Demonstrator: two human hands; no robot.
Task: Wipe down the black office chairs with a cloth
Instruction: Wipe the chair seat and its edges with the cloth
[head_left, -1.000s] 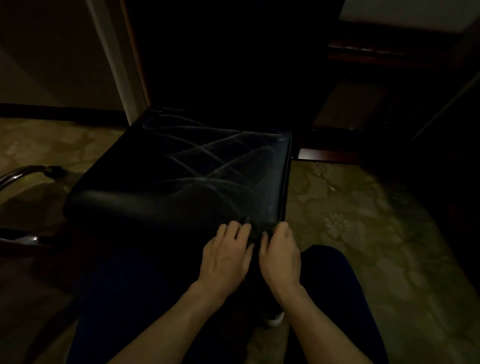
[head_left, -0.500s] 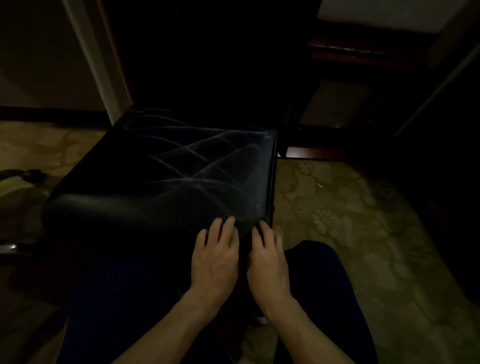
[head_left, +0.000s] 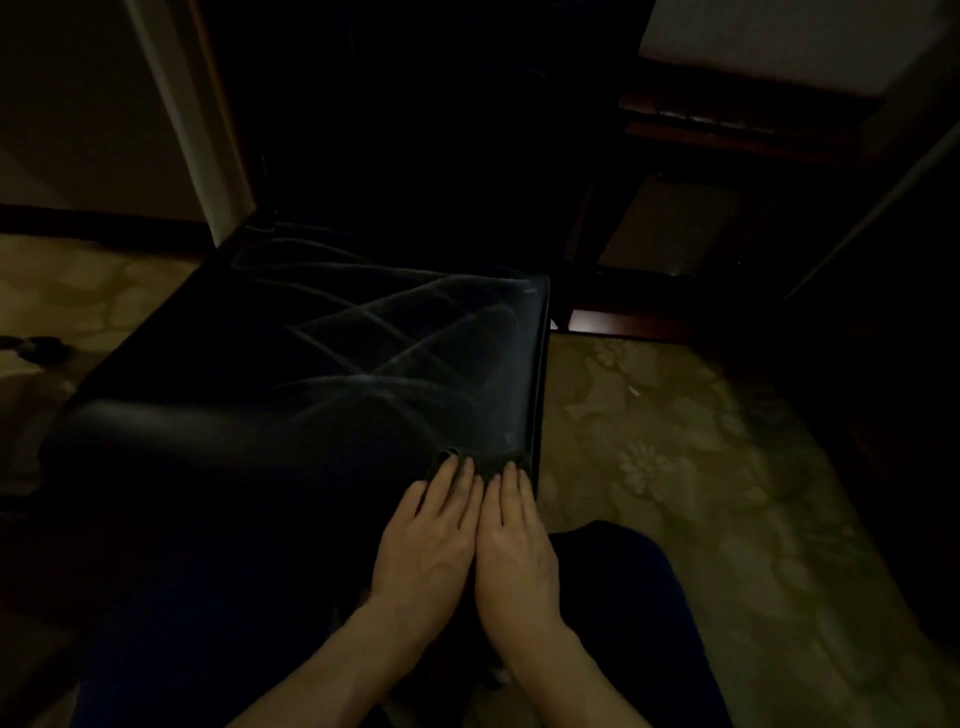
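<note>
The black office chair seat (head_left: 322, 364) fills the middle of the head view, with pale wipe streaks crossing its surface. A dark cloth (head_left: 485, 464) lies at the seat's near right corner, mostly hidden under my fingers. My left hand (head_left: 431, 530) and my right hand (head_left: 514, 540) lie side by side, fingers straight, pressing flat on the cloth at the seat's front edge. The chair's back (head_left: 415, 130) rises dark behind the seat.
Patterned carpet (head_left: 675, 467) stretches to the right of the chair. Dark wooden furniture (head_left: 727, 156) stands at the back right. A pale door frame (head_left: 176, 114) rises at the back left. A chair base leg (head_left: 36, 348) shows at far left. My dark trouser legs are below.
My fingers have straightened from a curled grip at the seat edge and both hands have drawn closer together, now touching. The view has shifted slightly.
</note>
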